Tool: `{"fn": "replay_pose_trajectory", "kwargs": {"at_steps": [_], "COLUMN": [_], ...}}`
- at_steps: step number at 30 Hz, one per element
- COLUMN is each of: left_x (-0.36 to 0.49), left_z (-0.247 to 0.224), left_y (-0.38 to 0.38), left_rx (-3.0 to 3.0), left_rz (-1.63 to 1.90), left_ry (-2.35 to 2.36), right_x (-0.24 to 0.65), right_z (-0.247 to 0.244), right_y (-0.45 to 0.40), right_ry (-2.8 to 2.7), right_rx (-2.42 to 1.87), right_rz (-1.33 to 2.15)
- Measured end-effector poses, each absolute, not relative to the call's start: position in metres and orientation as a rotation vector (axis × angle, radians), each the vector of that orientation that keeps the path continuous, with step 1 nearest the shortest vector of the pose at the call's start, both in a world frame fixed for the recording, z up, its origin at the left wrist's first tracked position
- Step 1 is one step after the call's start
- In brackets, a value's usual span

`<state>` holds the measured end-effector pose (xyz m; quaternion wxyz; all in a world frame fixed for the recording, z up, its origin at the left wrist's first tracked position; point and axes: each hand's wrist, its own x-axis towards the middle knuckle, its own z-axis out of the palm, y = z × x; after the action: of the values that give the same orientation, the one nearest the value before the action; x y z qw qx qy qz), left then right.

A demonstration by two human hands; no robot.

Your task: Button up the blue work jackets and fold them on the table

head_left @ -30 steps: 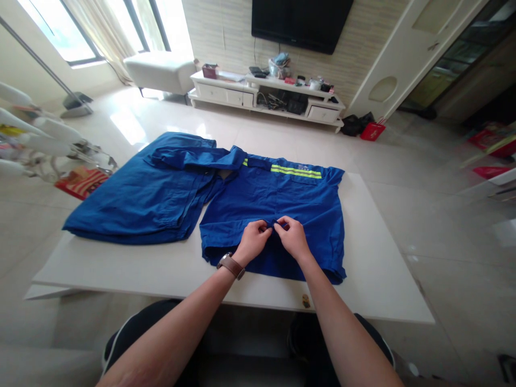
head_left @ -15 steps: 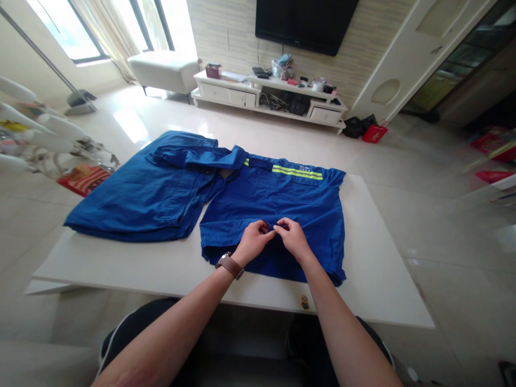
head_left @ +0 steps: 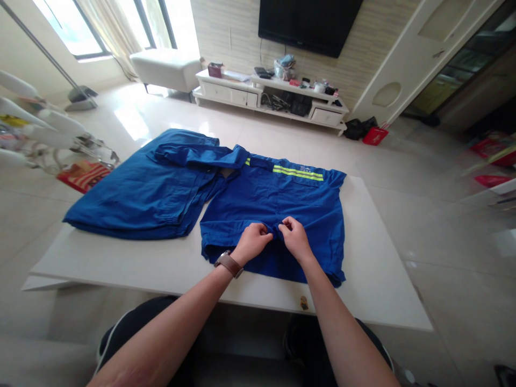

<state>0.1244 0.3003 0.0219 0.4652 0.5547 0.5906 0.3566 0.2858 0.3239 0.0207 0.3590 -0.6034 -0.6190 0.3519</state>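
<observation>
A blue work jacket with yellow-green reflective stripes lies spread on the white table, its lower hem toward me. Both hands are at the middle of its front, close together. My left hand, with a brown-strapped watch on the wrist, pinches the front edge cloth. My right hand pinches the other side of the front, just to the right. Any button between the fingertips is too small to make out. To the left lies a folded darker-seamed blue garment, partly under a jacket sleeve.
A small brown mark or sticker is at the table's near edge. Left of the table are a red striped bag and a white rack-like object. Farther back stand a white TV cabinet, a bench and a red bag.
My right hand has shifted slightly right and its fingertips have drawn apart from the left hand's, with a bit of blue cloth now showing between. The garments lie as before.
</observation>
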Motion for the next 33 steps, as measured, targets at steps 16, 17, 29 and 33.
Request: {"fn": "replay_pose_trajectory", "kwargs": {"at_steps": [16,17,29,33], "left_x": [0.033,0.028,-0.037,-0.034], "left_z": [0.022,0.020,0.030,0.038], "left_y": [0.295,0.292,0.280,0.277], "left_rx": [2.019,2.050,1.742,1.769], "left_rz": [-0.093,-0.182,-0.486,-0.527], "left_ry": [1.827,1.839,1.851,1.905], "right_x": [0.306,0.310,0.336,0.345], "right_z": [0.009,0.006,0.009,0.019], "right_y": [0.314,0.314,0.302,0.295], "right_ry": [-2.237,-2.245,-2.356,-2.330], "right_rx": [-1.601,-1.631,-1.941,-2.019], "right_rz": [0.780,0.757,0.525,0.458]}}
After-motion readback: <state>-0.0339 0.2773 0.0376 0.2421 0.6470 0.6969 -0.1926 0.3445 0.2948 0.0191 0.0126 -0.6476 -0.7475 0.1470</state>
